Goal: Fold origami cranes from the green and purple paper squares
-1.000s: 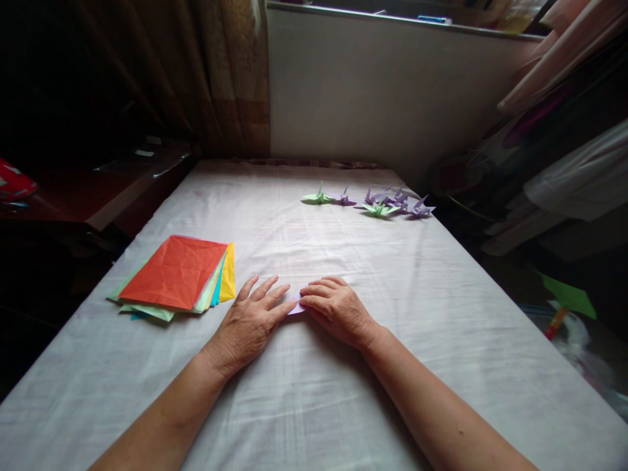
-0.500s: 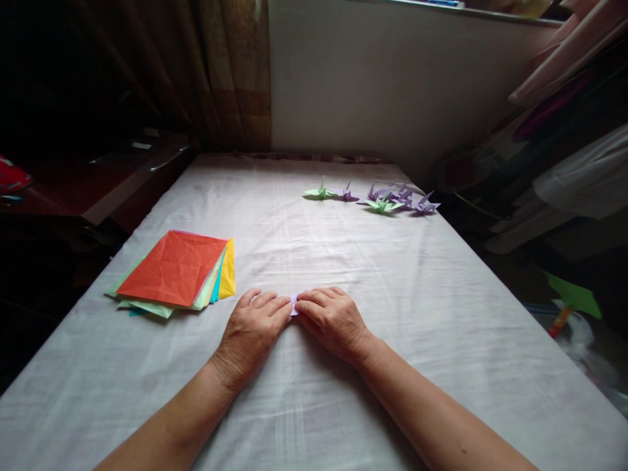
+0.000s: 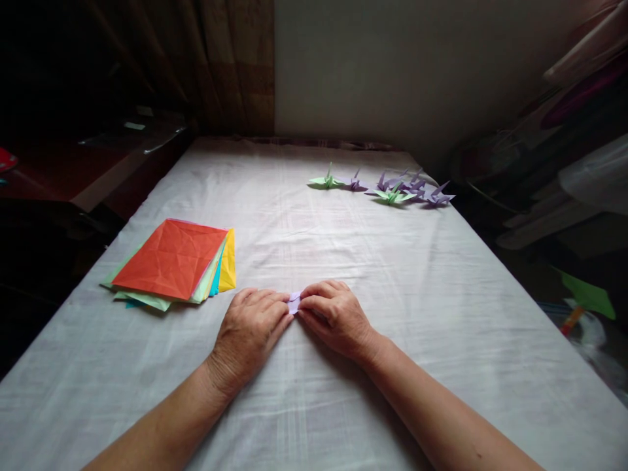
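A small piece of pale purple origami paper lies low over the cloth, pinched between both hands. My left hand is closed on its left end, fingers together and pointing right. On the other end my right hand pinches it with thumb and fingers. Only the paper's middle strip shows; the fingers cover the rest. Left of my left hand rests a stack of coloured paper sheets, red on top, with green, blue and yellow edges sticking out.
Folded paper cranes stand at the far right of the cloth-covered table: a green crane, another green crane and several purple cranes. A brown curtain hangs behind, and hanging clothes are at the right.
My hands have drawn slightly apart, so more of the purple paper shows between them. The view has tilted down a little, shifting the stack and the cranes slightly up in it.
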`<state>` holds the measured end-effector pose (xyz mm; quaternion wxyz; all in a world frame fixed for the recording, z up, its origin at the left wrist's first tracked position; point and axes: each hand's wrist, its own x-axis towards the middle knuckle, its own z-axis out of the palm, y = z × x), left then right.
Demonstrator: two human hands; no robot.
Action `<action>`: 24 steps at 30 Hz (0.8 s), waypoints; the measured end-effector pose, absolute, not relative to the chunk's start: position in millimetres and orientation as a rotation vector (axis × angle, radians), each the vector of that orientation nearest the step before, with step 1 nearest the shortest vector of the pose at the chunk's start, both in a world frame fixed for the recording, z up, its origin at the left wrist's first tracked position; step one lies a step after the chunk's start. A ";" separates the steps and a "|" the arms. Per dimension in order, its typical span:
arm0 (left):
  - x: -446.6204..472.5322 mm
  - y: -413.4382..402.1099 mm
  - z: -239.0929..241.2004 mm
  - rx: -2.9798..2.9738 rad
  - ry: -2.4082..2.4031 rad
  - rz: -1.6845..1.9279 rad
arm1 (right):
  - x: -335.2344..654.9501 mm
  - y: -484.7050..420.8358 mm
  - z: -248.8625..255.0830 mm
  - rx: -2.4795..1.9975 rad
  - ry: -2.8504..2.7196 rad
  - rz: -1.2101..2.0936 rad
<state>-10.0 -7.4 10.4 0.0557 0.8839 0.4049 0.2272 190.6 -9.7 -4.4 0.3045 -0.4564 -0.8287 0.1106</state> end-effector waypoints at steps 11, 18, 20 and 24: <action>-7.3 -0.6 9.7 2.432 1.358 0.702 | 176.6 -12.1 -3.7 -1.413 -2.032 0.331; -7.2 1.5 9.4 2.420 1.371 0.695 | 172.7 -11.3 -3.8 -1.483 -1.996 0.345; -7.0 1.6 9.1 2.415 1.373 0.697 | 172.5 -11.0 -4.0 -1.495 -2.010 0.331; -5.8 1.6 8.3 2.403 1.384 0.686 | 172.5 -10.7 -4.1 -1.500 -2.011 0.324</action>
